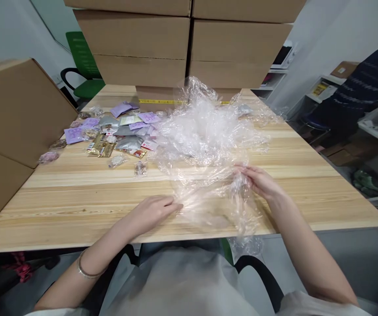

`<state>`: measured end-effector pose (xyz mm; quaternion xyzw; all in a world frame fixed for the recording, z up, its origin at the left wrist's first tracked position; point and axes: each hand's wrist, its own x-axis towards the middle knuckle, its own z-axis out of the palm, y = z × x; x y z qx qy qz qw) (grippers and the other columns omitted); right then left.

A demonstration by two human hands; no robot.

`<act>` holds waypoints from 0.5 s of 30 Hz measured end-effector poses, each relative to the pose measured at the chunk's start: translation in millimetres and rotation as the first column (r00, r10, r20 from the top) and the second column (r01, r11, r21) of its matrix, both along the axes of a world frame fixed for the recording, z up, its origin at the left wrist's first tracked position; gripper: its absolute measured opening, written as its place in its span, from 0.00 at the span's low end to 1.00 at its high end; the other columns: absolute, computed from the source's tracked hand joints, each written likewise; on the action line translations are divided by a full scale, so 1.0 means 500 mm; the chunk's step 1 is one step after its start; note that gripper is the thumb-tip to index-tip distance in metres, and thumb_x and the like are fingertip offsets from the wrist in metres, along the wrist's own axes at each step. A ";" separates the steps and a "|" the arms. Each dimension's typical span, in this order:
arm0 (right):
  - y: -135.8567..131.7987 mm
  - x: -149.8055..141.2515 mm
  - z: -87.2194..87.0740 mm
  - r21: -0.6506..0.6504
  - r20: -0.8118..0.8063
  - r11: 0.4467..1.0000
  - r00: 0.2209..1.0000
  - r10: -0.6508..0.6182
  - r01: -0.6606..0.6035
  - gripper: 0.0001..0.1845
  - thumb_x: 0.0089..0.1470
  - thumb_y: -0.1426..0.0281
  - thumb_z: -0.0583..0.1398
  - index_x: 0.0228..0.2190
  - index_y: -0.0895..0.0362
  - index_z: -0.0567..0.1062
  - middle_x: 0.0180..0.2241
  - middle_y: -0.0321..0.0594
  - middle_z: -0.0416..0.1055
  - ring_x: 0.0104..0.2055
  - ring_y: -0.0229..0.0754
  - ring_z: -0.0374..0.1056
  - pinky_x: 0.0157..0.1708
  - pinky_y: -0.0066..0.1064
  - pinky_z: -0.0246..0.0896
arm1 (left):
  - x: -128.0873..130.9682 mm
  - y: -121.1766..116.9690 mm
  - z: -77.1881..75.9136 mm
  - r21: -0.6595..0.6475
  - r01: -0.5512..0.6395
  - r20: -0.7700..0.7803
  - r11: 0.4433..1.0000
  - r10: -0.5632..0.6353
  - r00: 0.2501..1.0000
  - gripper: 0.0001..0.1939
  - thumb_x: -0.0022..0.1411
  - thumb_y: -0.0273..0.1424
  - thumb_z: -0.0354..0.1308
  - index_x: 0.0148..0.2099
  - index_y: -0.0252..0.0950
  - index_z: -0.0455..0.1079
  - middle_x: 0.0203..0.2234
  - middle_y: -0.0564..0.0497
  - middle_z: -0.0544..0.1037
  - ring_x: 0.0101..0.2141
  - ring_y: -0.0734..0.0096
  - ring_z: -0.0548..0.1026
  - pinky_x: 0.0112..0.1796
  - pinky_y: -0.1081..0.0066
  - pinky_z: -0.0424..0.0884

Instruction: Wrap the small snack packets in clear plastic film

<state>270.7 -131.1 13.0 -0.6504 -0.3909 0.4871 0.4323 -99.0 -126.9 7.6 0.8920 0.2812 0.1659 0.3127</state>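
Note:
A clear plastic bag is stretched between my two hands above the front of the table. My left hand pinches its left edge between thumb and fingers. On the other side my right hand is closed on a bunched part of the same bag. Some of the thin film hangs down over the table's front edge. Just beyond lies a large heap of crumpled clear plastic bags; where the held bag ends and the heap begins is hard to make out.
Small packets in silver, gold and purple lie left of the heap. Large cardboard boxes are stacked at the back of the wooden table. Another carton stands at the left. A person is beside shelves at the right.

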 end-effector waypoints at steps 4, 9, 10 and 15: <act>-0.010 0.041 0.013 -0.021 0.330 0.990 0.936 -0.122 0.137 0.20 0.57 0.52 0.59 0.36 0.58 0.75 0.35 0.48 0.79 0.32 0.45 0.75 0.34 0.37 0.70 | -0.035 -0.011 -0.002 0.140 -0.019 -0.143 0.990 0.039 0.989 0.14 0.66 0.28 0.49 0.45 0.44 0.75 0.32 0.48 0.74 0.35 0.60 0.71 0.39 0.65 0.65; -0.101 -0.050 0.072 -0.080 0.825 0.995 0.564 0.036 0.053 0.39 0.58 0.38 0.44 0.26 0.54 0.76 0.27 0.52 0.78 0.36 0.59 0.75 0.35 0.45 0.66 | -0.014 -0.038 0.037 0.255 -0.065 -0.071 0.965 0.086 0.994 0.19 0.58 0.30 0.57 0.52 0.40 0.71 0.50 0.40 0.70 0.50 0.47 0.68 0.50 0.51 0.64; -0.114 -0.081 0.078 -0.121 0.864 0.992 0.494 0.096 0.020 0.37 0.55 0.36 0.46 0.26 0.54 0.75 0.26 0.52 0.77 0.34 0.61 0.75 0.32 0.45 0.64 | 0.001 -0.039 0.043 0.242 -0.101 -0.012 0.965 0.107 0.994 0.18 0.61 0.31 0.56 0.54 0.39 0.70 0.53 0.39 0.69 0.53 0.47 0.66 0.52 0.50 0.63; -0.130 -0.167 0.061 -0.214 0.906 0.952 0.320 0.278 -0.220 0.20 0.57 0.51 0.57 0.22 0.51 0.67 0.23 0.47 0.75 0.25 0.55 0.71 0.22 0.37 0.54 | 0.081 -0.014 0.011 -0.020 -0.082 -0.025 0.996 0.081 0.996 0.29 0.68 0.44 0.53 0.66 0.38 0.59 0.65 0.37 0.61 0.65 0.47 0.58 0.62 0.49 0.55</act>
